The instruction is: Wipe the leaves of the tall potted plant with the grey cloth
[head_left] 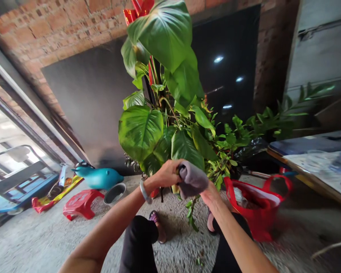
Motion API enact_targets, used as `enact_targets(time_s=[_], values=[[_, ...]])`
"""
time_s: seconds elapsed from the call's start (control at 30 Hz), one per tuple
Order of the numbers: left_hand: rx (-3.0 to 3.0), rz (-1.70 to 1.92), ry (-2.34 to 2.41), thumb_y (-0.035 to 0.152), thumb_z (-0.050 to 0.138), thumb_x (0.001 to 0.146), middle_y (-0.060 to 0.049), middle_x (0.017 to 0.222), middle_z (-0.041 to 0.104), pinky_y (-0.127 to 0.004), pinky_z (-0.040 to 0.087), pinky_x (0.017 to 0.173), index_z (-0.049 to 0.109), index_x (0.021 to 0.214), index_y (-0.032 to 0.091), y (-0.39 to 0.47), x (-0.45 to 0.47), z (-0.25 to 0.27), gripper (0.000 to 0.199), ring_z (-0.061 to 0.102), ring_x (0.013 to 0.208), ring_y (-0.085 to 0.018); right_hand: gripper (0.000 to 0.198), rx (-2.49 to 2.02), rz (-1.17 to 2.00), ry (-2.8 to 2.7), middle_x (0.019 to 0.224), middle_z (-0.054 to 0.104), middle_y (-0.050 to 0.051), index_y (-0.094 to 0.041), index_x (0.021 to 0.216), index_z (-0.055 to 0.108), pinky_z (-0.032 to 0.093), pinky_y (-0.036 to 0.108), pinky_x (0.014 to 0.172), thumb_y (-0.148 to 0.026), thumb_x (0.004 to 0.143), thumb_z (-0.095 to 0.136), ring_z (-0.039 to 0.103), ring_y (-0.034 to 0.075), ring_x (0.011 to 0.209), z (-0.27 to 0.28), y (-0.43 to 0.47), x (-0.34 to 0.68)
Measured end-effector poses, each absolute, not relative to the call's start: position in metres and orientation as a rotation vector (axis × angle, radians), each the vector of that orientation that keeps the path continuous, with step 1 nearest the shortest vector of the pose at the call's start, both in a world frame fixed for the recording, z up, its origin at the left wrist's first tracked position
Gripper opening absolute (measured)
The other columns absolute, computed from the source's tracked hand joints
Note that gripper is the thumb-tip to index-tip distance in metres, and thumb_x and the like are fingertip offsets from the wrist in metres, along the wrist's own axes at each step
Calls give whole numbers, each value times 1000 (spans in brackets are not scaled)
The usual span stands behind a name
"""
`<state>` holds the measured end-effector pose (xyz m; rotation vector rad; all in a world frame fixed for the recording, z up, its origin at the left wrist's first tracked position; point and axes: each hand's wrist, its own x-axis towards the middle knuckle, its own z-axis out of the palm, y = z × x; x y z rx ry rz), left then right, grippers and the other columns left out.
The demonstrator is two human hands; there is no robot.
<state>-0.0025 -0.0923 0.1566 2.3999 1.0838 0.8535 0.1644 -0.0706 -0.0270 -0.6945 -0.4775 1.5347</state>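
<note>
My right hand [209, 195] is wrapped in a folded grey cloth [193, 180], which hides its fingers. My left hand [167, 173] meets the cloth from the left, its fingers curled; what they grip is hidden. A grey-white bangle [144, 192] circles my left wrist. Just above both hands hangs a broad green leaf [186, 148] of a tall potted plant [143, 127]. Other large leaves rise above it, with a red ribbon bow [139, 9] at the top.
A red bag [257, 216] stands on the floor at right, beside a table [304, 151]. To the left are a red stool [82, 204], a grey bucket [115, 194] and a blue toy animal [105, 177]. Smaller plants [230, 140] grow right of the tall one.
</note>
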Motion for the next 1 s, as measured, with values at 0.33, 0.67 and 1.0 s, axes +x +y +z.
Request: enact_targets(time_s=[0.33, 0.67, 1.0], values=[[2243, 1750, 1228, 5, 72, 66, -1, 121, 77, -37, 55, 105, 70, 121, 25, -49, 22, 205, 59, 67, 119, -25, 33, -749, 1591, -474, 73, 77, 1, -22, 76, 71, 58, 30, 60, -24, 50, 91, 69, 17, 62, -19, -87, 156], [2341, 1003, 896, 13, 71, 73, -4, 109, 79, -37, 61, 92, 75, 114, 21, -100, -5, 173, 42, 75, 101, -24, 35, -802, 1545, -411, 67, 75, -1, -24, 69, 64, 56, 29, 56, -30, 47, 90, 68, 18, 60, -32, -78, 162], [2281, 1051, 1164, 9, 69, 66, -4, 101, 79, -37, 59, 90, 74, 110, 15, -71, -12, 153, 45, 73, 98, -25, 39, -855, 1520, -440, 65, 72, 0, -23, 73, 65, 54, 29, 54, -29, 43, 91, 67, 18, 57, -33, -82, 165]])
